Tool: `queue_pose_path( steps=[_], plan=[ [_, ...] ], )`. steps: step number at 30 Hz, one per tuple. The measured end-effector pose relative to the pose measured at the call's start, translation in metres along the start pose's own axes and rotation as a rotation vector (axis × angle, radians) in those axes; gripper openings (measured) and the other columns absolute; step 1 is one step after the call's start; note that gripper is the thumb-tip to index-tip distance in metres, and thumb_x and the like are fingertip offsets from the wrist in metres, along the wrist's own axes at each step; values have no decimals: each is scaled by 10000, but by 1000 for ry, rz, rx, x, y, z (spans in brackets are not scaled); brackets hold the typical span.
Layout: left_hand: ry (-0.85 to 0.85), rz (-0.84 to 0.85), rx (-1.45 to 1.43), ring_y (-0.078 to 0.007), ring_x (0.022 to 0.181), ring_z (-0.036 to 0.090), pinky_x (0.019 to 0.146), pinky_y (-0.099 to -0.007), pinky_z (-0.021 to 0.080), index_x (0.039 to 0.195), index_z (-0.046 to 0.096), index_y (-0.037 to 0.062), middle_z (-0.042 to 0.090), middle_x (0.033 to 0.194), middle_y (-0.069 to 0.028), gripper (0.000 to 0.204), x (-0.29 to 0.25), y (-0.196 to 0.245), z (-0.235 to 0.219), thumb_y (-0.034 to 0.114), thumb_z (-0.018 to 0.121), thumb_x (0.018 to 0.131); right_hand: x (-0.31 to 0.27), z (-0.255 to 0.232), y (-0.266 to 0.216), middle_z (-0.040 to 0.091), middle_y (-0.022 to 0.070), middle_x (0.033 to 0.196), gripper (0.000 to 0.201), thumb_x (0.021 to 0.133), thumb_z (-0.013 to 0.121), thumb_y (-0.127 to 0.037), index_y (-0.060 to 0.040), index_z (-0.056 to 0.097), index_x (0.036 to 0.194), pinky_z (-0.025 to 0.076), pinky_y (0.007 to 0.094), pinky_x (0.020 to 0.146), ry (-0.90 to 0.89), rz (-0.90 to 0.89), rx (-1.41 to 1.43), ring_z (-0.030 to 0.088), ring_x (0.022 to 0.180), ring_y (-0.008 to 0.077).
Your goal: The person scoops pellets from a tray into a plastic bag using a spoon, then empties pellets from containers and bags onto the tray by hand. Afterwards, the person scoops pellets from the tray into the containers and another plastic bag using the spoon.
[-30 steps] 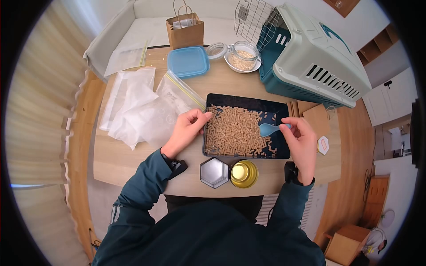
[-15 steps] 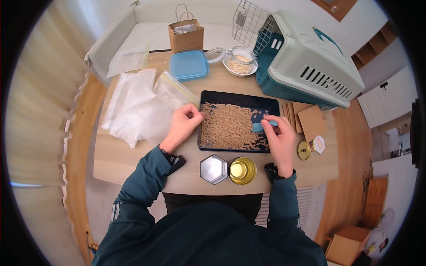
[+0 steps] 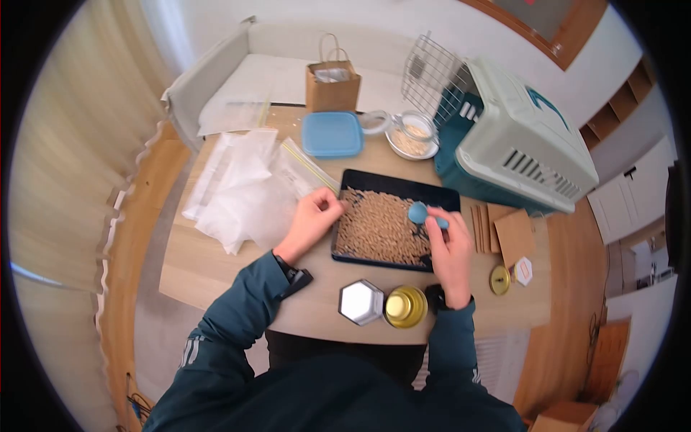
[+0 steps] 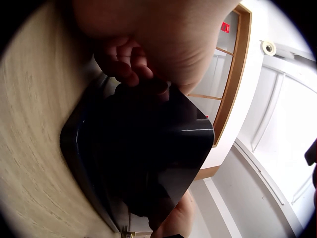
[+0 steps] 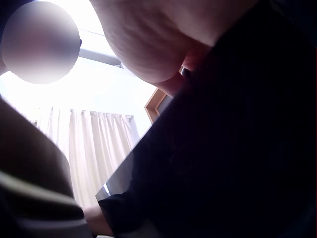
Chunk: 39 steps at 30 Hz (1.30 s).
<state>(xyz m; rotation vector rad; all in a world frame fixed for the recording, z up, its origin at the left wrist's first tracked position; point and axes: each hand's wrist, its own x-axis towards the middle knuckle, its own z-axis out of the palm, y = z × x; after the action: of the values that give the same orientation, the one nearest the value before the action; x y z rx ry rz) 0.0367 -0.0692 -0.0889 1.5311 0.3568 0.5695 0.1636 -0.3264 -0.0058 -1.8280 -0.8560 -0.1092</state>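
A black tray of tan wood pellets lies in the middle of the table. My left hand grips the tray's left rim, thumb on top. In the left wrist view its fingers curl at the tray's dark outer wall. Over the pellets' right part, my right hand pinches the handle of a small blue scoop, its round bowl pointing left. The right wrist view shows the dark tray wall with the right hand's palm above; the scoop is hidden there.
A hexagonal tin and a gold-lined round tin stand before the tray. Plastic bags lie left. Behind are a blue-lidded box, a jar of flakes and a pet carrier. Cardboard pieces lie right.
My right hand has moved left from beyond the tray's right rim to over the pellets, scoop still in its fingers. The left hand stays at the left rim. The head view has tilted upward.
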Motion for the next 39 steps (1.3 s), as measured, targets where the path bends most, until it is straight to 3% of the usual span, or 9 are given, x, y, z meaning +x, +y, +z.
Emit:
queue_pose_path(
  steps=[2,6,8,12,18,25,26,34,39],
  plan=[
    [-21,-47,34,-80,986,676,831,-240,509,798,573,58,610,846,39,224,0,0,-2,76,689,989,-3,0,1,601,84,929,171,995,702,-60,22,713,1146,459,268,613,-55,-45,-76,571,716,141],
    [-29,-68,-4,-65,959,662,812,-234,513,824,570,52,630,869,36,211,0,-4,-1,68,687,998,-5,1,-1,603,80,904,169,983,708,-44,14,720,1141,453,278,607,-61,-78,-88,559,692,147],
    [19,1,-65,-7,720,468,621,-210,401,788,565,77,547,748,82,272,1,-11,3,153,750,972,-6,1,-2,595,67,889,163,987,704,-48,12,723,1137,445,266,613,-61,-49,-21,556,694,132],
    [18,12,-53,-11,705,451,602,-227,390,790,574,65,541,732,78,281,0,-9,3,179,756,972,-4,-1,0,583,41,893,160,997,692,-61,19,723,1132,424,234,627,-118,33,6,542,713,94],
    [35,33,20,-49,686,509,606,-275,450,800,603,44,592,707,25,320,-2,-2,2,270,765,958,-3,6,-9,588,37,910,138,998,692,-71,8,720,1107,418,246,631,-123,67,-31,535,755,92],
    [14,74,32,-45,708,506,604,-272,437,778,580,40,575,720,33,296,-2,1,0,203,749,957,-4,7,6,592,39,965,158,1031,652,-67,44,696,1135,408,234,643,-141,64,-1,534,782,82],
    [20,94,32,-55,710,506,606,-283,440,780,577,35,575,716,23,293,-2,1,0,197,750,952,-4,7,-11,582,24,957,159,1039,645,-75,41,700,1132,403,221,640,-161,150,21,529,774,68],
    [74,180,85,-99,691,526,615,-329,456,775,573,22,598,701,-23,295,-4,5,0,214,747,915,6,2,24,610,8,990,249,1064,634,-173,7,713,1218,432,197,568,-283,6,-33,542,730,42],
    [65,169,78,-98,695,519,633,-327,456,758,575,32,586,698,-28,309,-5,6,1,236,746,915,6,0,6,573,12,1009,265,1077,602,-167,13,690,1250,411,206,565,-351,-9,-98,515,725,48]
  ],
)
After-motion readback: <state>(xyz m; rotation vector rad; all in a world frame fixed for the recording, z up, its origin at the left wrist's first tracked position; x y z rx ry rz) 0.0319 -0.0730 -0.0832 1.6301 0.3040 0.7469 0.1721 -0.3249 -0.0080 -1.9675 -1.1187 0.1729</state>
